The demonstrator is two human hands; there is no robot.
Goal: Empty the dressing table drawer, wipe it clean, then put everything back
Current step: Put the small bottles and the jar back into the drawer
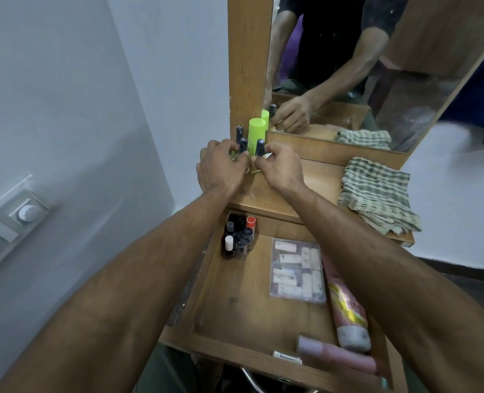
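Hands meet at the rear left corner of the wooden surface (314, 180). Left hand (221, 168) and right hand (280, 165) each hold a grip curled around small dark-capped bottles (259, 147), beside a green cylinder (257, 134). Open drawer (243, 304) below holds nail polish bottles (239, 236), a clear sachet case (297, 270) and pink tubes (347, 310). A checked cloth (377, 191) lies at the right.

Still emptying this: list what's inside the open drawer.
Drawer: small bottles at back-left, clear packet, pink tube, pink bottle. The right forearm hides its right side.
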